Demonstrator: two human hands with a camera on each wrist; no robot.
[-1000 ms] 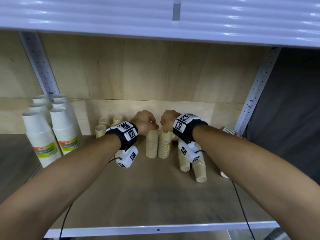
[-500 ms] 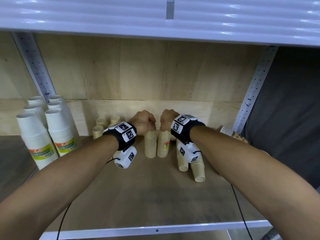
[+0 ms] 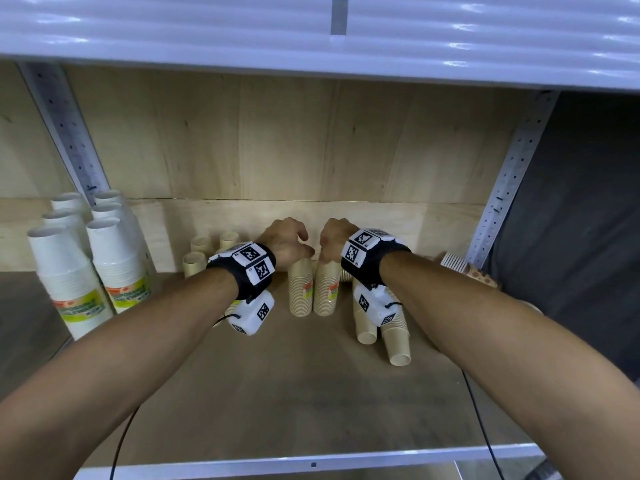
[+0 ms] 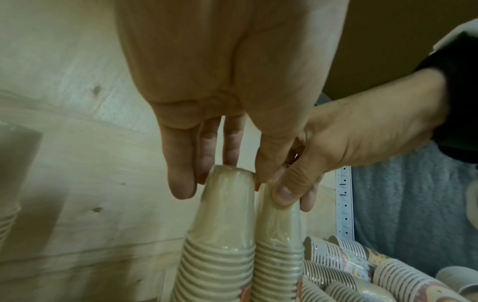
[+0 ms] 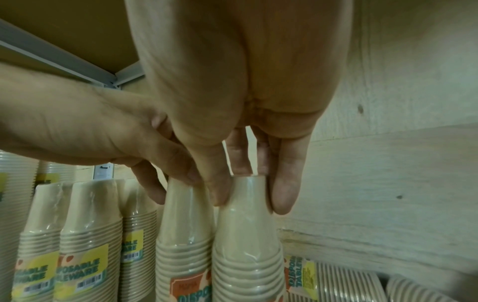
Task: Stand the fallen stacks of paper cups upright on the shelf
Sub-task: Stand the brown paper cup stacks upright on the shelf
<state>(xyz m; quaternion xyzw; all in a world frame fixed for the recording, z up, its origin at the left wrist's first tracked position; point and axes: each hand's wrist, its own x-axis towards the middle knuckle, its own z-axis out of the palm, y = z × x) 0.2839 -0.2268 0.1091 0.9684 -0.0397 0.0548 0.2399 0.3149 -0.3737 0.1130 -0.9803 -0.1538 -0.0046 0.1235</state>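
Beige film-wrapped paper cup stacks [image 3: 313, 289], two upright, touching, mid-shelf: your left hand [image 3: 285, 239] pinches one top, your right hand [image 3: 334, 237] the other. Light, slick wrap, likely tippy; hold at the closed top cup

This looks like a shop or a store room. A metal shelf [image 3: 311, 459] with a wood back holds many wrapped packs of white paper cups [image 3: 65, 271] and tan paper cups [image 3: 300, 289] with barcode labels [image 5: 80, 271].
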